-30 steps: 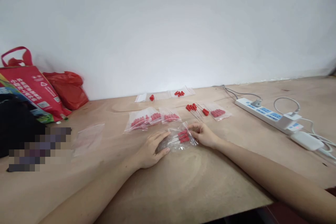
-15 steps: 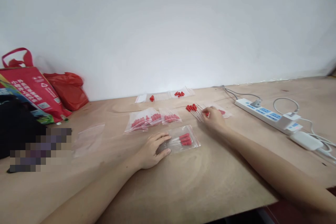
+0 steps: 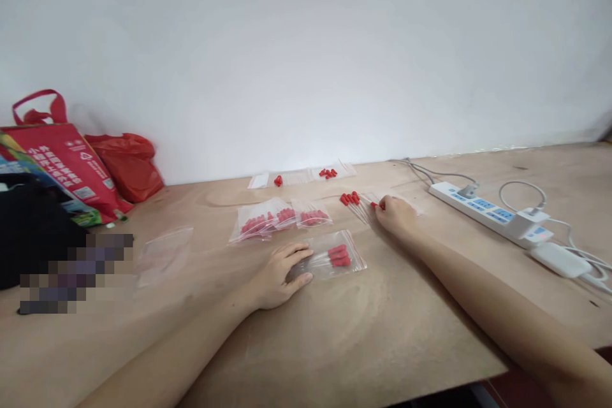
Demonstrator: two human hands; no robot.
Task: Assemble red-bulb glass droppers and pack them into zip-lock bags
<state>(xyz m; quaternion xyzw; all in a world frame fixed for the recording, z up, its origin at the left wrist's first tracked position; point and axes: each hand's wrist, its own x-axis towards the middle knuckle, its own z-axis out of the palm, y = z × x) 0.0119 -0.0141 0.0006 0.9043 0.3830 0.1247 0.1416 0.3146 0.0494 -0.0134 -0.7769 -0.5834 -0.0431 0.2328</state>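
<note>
My left hand (image 3: 282,273) lies on the table with thumb and forefinger spread at the left end of a clear zip bag (image 3: 318,271). Several thin white sticks with red tips (image 3: 339,255) are inside that bag. Beyond it, loose red-tipped sticks (image 3: 350,197) lie side by side, their red ends pointing away from me. My right hand (image 3: 398,213) is closed at the fingertips by a red-tipped stick (image 3: 374,205), whose red end shows at the fingers. Part of another clear bag (image 3: 417,205) shows behind this hand.
Filled zip bags (image 3: 258,223) lie left of centre, and more bagged sticks (image 3: 296,176) lie along the wall. A flat clear bag (image 3: 165,255) is at left. Red bags (image 3: 127,166) stand far left. At right are a power strip (image 3: 478,207) and a white adapter (image 3: 559,259) with cables.
My right hand has shifted slightly to the right, and the red tip at its fingers shows more clearly. My left hand stays on the bag's end.
</note>
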